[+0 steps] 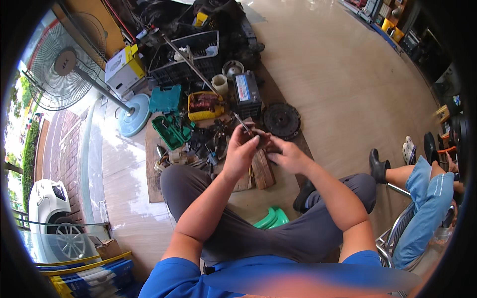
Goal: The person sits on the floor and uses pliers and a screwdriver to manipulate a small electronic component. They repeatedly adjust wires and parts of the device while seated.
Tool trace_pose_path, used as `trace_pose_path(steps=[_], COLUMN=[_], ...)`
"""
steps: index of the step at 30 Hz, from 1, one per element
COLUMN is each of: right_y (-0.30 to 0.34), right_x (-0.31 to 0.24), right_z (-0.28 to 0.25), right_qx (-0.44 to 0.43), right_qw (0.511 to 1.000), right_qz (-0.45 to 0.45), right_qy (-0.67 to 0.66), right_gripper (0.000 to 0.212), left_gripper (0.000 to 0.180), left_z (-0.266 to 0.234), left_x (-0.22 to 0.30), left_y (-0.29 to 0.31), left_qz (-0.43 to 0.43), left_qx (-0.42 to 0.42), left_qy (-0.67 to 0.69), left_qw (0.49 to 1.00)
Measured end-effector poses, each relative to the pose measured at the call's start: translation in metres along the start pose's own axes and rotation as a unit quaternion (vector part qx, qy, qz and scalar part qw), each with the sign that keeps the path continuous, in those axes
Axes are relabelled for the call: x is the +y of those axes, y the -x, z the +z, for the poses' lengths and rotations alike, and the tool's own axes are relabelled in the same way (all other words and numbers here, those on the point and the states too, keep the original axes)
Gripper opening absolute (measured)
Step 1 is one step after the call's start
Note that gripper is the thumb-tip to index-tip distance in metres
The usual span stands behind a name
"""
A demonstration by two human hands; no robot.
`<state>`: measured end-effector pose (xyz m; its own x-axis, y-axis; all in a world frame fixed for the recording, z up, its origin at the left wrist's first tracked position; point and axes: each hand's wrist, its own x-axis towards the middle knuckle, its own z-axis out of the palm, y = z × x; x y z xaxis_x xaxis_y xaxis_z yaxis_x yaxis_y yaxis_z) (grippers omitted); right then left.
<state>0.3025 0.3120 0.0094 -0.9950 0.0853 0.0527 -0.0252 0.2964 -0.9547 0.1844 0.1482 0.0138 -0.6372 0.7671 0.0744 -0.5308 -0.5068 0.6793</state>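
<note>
Dark part held over a wooden block, probably between both hands for steadiness: left hand grips it; right hand's grip, alongside, cannot be told.

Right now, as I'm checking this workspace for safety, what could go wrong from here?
The small dark part in the left hand might slip and get lost among the loose parts below. The long metal bar slanting across the black plastic crate could slide if bumped.
</note>
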Motion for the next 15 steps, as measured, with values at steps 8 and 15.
trace_pose_path(steps=[8,15], right_y=[0.008,0.003], right_x=[-0.022,-0.017], right_z=[0.016,-0.005], right_qx=[-0.078,-0.139], right_qw=[0.955,0.982], right_qz=[0.161,0.129], right_qy=[-0.236,0.019], right_gripper=[0.021,0.025], left_gripper=[0.042,0.045], left_z=[0.008,0.009], left_x=[0.005,0.025], left_y=[0.007,0.003], left_qz=[-0.043,-0.114], left_qx=[-0.043,-0.085], left_qy=[0.001,0.01], left_qw=[0.998,0.99])
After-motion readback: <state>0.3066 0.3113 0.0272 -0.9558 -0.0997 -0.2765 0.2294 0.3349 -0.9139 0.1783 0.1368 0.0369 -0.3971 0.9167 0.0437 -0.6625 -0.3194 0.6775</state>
